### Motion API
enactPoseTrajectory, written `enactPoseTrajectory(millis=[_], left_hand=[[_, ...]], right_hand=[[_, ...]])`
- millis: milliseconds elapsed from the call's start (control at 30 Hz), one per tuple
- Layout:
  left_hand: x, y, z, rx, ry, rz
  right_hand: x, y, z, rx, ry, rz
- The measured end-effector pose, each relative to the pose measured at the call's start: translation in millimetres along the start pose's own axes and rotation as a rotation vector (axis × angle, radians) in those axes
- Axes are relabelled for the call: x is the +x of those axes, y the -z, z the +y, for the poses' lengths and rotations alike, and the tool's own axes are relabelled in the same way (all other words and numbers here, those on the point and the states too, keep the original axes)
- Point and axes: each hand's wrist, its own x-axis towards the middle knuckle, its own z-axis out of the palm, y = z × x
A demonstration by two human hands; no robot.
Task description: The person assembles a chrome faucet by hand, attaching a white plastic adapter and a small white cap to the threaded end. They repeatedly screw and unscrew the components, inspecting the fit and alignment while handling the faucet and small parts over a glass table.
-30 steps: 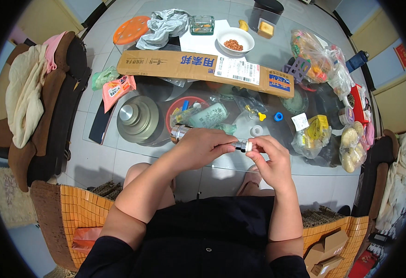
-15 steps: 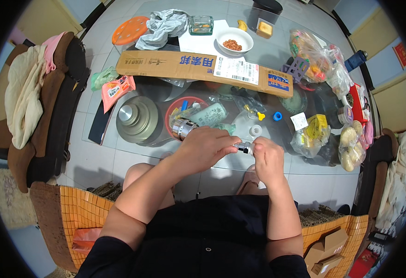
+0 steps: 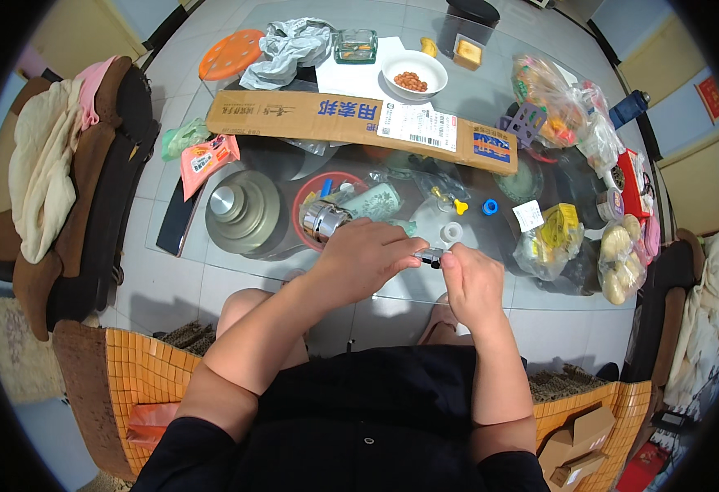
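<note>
A: Quick check: what've we got in hand?

B: A chrome fitting, held up btwn our two hands, over the near edge of the glass surface. Wide end sticks out L, narrow end shows on the R.

A: And our grip?

B: Our L hand is wrapped round the middle, palm down, thumb and index closed near the narrow end. Our R hand has its fingers curled in, thumb pinching the narrow tip. Can't tell what's inside the R fist, it's hidden.

A: OK. What's nearby?

B: Just beyond the wide end we see a red basin, w/ a round stepped metal piece to its L. Past our R hand: a white ring, then a small yellow part and a blue ring.

A: Farther back?

B: A long cardboard box lies across the surface, w/ a white bowl of reddish nuts behind it. Far R we've a clear bag w/ sth yellow in it.
</note>
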Motion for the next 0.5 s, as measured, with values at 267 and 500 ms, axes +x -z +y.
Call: enactPoseTrajectory(millis=[267,500], left_hand=[[-3.1,-4.2,-9.1,0.002,0.019,0.007],[1.6,0.1,-3.0,0.066,-0.022,0.004]], right_hand=[[1.3,-4.0,-3.2,0.459,0.008,0.113],[-2.1,-4.5,5.4,-0.037,-0.007,-0.032]])
